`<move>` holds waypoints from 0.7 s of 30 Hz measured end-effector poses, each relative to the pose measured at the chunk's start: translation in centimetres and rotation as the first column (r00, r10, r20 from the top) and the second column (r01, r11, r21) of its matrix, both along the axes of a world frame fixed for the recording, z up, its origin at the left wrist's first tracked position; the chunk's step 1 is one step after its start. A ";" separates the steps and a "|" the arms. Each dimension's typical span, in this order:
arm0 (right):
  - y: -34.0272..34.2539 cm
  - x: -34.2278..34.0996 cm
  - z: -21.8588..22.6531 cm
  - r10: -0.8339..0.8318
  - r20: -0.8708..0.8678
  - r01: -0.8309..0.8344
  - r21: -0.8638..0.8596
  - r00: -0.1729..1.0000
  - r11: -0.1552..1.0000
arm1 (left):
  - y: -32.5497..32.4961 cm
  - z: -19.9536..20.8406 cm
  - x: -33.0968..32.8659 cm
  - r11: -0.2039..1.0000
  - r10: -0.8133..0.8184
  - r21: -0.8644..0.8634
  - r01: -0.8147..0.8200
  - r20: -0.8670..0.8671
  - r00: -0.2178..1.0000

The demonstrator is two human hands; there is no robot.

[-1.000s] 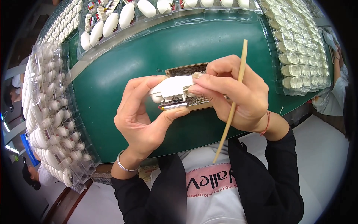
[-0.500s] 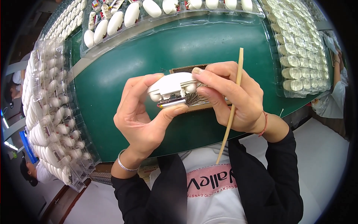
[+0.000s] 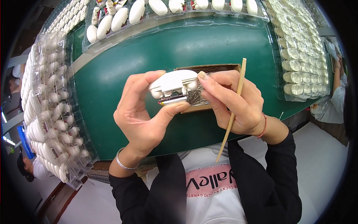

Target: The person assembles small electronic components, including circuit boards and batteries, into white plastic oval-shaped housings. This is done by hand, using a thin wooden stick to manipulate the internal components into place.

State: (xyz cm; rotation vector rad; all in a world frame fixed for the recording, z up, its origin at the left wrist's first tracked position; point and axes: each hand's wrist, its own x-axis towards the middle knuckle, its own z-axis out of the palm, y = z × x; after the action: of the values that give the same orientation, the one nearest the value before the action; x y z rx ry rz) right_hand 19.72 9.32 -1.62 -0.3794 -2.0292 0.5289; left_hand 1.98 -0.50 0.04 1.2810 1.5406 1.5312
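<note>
A white, rounded plastic housing (image 3: 172, 80) is gripped between the thumb and fingers of my left hand (image 3: 140, 118). Its open side faces me and shows a silvery cylinder, a dark part and small wires inside. My right hand (image 3: 240, 102) has its thumb and index finger close together at the housing's right end; whether a small piece is pinched there I cannot make out. A pale wooden stick (image 3: 228, 130) lies slanted through the same hand, held in its fingers. Beneath both hands sits a cardboard box (image 3: 199, 108) with many thin metal pins (image 3: 195, 98), partly hidden.
Clear plastic trays with white housings (image 3: 137, 11) stand along the far edge of the green table (image 3: 123, 56). Stacked trays of white parts (image 3: 56, 119) rise at left, and trays of transparent pieces (image 3: 298, 56) at right. Other people (image 3: 33, 168) sit at the left; another (image 3: 337, 91) is at right.
The view has shifted slightly, so more of the cardboard box shows. The housing is tilted a little differently in my left hand; both hands keep their grip.
</note>
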 end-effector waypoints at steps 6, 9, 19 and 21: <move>0.2 -0.1 -0.3 0.015 0.035 -0.017 0.032 0.999 0.999 | 0.1 -0.4 -0.6 0.997 -0.073 -0.014 0.072 -0.050 0.996; 0.2 0.2 0.0 0.056 0.071 -0.056 0.006 0.996 0.998 | 0.1 -0.2 -0.3 1.000 -0.022 -0.018 0.022 -0.014 1.000; 0.9 1.3 0.9 0.064 0.192 -0.079 0.071 0.979 0.994 | 0.3 -0.2 -0.2 0.999 -0.026 -0.021 0.025 -0.025 0.999; 2.2 1.7 2.1 0.096 0.320 -0.115 0.040 0.942 0.993 | 0.3 -0.2 0.0 0.999 -0.014 -0.033 0.016 0.056 0.998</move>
State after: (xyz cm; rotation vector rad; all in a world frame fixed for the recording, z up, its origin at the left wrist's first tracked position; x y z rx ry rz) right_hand 21.39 11.49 0.50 -0.3382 -2.3824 0.4967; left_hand 1.98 -0.22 -0.11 1.2184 1.5117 1.5129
